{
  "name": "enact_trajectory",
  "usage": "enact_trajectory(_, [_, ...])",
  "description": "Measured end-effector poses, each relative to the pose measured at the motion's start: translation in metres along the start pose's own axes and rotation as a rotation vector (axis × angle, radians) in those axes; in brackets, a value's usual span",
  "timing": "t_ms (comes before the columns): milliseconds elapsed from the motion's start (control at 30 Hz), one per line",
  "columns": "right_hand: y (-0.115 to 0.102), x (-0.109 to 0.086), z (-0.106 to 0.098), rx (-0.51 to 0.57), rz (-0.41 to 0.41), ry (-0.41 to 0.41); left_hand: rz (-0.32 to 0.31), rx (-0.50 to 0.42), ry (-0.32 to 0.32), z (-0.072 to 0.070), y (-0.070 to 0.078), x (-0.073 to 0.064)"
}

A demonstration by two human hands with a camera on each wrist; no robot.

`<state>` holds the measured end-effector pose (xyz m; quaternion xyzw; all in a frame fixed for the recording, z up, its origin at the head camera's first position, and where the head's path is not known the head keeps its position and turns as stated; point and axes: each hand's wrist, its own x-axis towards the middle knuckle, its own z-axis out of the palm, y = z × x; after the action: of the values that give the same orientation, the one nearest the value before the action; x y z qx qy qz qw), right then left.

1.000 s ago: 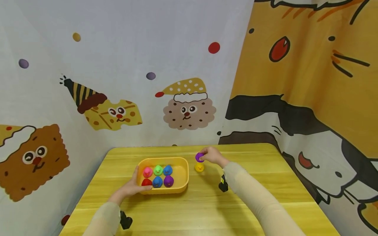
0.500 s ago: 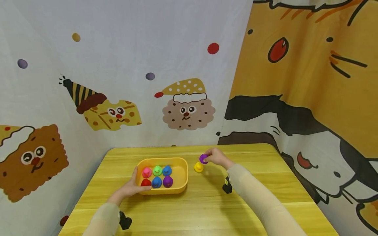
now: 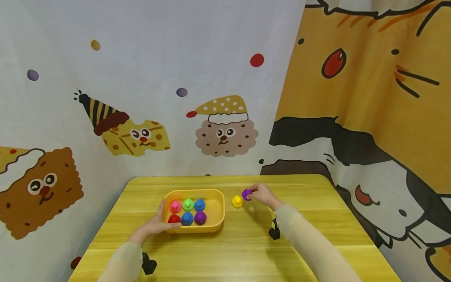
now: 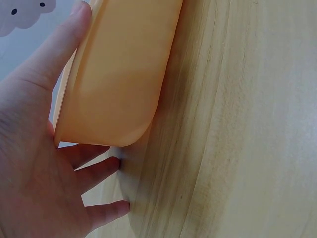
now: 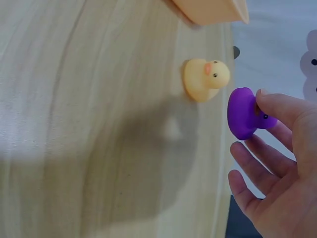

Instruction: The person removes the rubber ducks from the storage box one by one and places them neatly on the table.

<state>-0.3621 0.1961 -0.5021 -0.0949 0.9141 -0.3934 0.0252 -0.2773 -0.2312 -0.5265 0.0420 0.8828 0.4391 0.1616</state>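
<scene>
my right hand (image 3: 265, 196) pinches a purple duck (image 5: 241, 115), its lower fingers loosely spread. just left of that hand a yellow duck (image 3: 237, 201) sits on the bench (image 3: 243, 250); farther left, a yellow tray (image 3: 214, 211) lies lengthwise toward my left hand (image 3: 154, 225), which grips its outer end.

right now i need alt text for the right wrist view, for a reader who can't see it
A right hand pinches a purple toy duck. A yellow toy duck sits nearby on a wooden table, and the corner of an orange tub shows at the top edge.
</scene>
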Motion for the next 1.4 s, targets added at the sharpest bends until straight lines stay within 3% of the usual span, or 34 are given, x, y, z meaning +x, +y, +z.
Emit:
enact_trajectory(533, [0.034,-0.011,0.011,0.121,0.039,0.103,-0.004,0.01,0.005,0.0,0.002,0.0])
enact_trajectory(1400, [0.05,-0.006,0.016,0.11,0.068,0.076,-0.006,0.002,0.012,0.001,-0.002,0.003])
